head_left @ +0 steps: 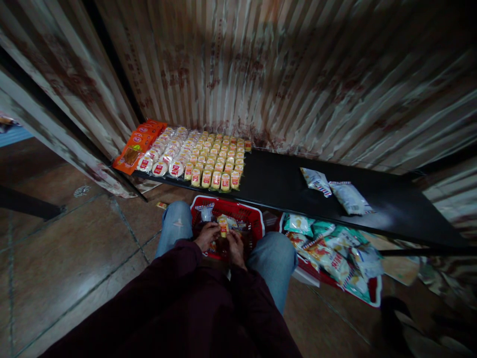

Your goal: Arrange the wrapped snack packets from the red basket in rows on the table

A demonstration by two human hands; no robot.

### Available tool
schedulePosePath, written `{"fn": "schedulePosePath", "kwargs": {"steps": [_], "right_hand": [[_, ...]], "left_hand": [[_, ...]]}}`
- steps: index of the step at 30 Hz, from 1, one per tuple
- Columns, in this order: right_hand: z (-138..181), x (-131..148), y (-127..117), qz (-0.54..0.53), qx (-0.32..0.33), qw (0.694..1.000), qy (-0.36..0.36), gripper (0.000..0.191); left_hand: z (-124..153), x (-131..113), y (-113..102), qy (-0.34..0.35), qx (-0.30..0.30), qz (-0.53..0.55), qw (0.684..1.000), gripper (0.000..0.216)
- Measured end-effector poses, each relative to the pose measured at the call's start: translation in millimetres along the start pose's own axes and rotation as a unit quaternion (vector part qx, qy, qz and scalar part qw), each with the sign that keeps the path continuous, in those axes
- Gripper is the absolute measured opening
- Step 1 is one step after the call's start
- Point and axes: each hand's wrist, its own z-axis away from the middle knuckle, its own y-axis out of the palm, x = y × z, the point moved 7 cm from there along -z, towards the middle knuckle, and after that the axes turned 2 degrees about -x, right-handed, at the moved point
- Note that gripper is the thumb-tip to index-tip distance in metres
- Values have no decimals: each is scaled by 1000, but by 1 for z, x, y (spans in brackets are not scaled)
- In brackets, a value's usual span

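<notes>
I crouch over a red plastic basket (250,217) that sits between my knees. Both hands reach into it. My left hand (207,235) has its fingers curled on packets inside the basket. My right hand (235,244) is closed around small yellow snack packets (223,226) with red labels. Just beyond the basket runs a low black shelf (283,181). Its left part is covered by rows of the same yellow packets (219,159), round white packets (167,154) and orange packets (139,141).
Two pale snack bags (335,191) lie on the shelf's right part. A second red basket (374,293) heaped with green and white snack bags stands to the right on the brown tiled floor. A corrugated metal wall (298,74) rises behind the shelf.
</notes>
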Motion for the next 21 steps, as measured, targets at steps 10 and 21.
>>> {"fn": "schedulePosePath", "kwargs": {"steps": [10,21], "right_hand": [[1,14,2,34,-5,997,-65,41],[22,44,13,140,39,973,-177,35]], "left_hand": [[2,1,3,-4,-16,-23,1000,21],[7,-1,12,-1,16,-20,1000,24]]}}
